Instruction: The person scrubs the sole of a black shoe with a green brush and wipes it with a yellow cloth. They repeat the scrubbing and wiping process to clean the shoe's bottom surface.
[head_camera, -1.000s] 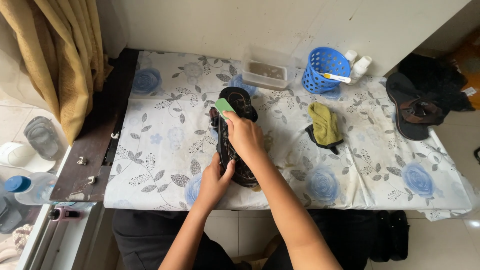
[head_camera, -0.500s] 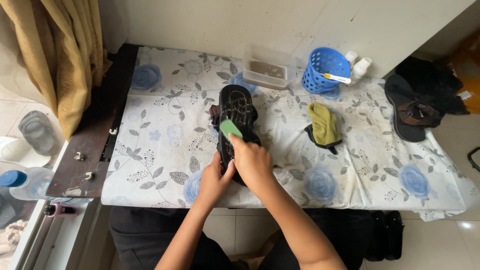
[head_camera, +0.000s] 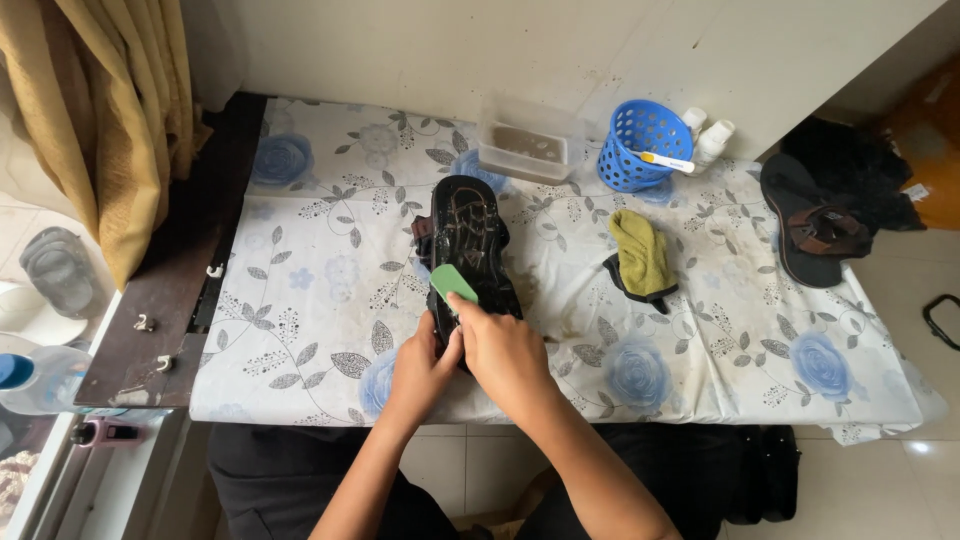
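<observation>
A black sandal (head_camera: 468, 235) lies sole-up on the flowered tablecloth (head_camera: 320, 290), toe pointing away from me. My left hand (head_camera: 420, 370) grips its near end and steadies it. My right hand (head_camera: 507, 352) holds a small green brush (head_camera: 453, 283) and presses it against the sole near the heel. Both hands are close together at the table's front edge.
A yellow-green rag (head_camera: 641, 252) lies right of the sandal. Behind it stand a clear tub (head_camera: 523, 153), a blue basket (head_camera: 643, 150) and white bottles (head_camera: 708, 140). A second sandal (head_camera: 810, 233) rests at the far right. A curtain (head_camera: 110, 130) hangs on the left.
My right hand has drawn the green brush along the sole from the toe end toward me. The left hand has kept its grip on the sandal's near end.
</observation>
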